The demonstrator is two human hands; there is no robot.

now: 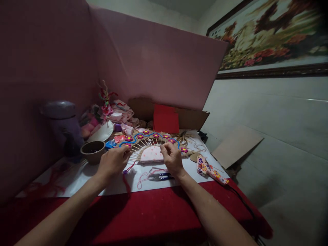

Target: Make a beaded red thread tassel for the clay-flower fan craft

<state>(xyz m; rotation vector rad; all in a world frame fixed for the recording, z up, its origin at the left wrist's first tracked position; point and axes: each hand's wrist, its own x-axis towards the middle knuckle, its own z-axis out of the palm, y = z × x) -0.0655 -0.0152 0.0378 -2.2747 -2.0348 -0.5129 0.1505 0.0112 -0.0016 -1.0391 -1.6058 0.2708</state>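
Straw fan craft [151, 145] flat on white sheet [77, 177]: left hand [112, 163] fingers curled on its left edge, right hand [172, 158] fingertips pinched together at centre. Snips [161, 176] just below.

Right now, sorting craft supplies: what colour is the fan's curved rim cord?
Blue cord, dotted with pink flowers; head view.

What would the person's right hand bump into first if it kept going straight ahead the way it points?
Probably the fan-shaped stick craft: the right hand already rests at its edge, fingers pinched; beyond stands the red card. Depth is hard to judge.
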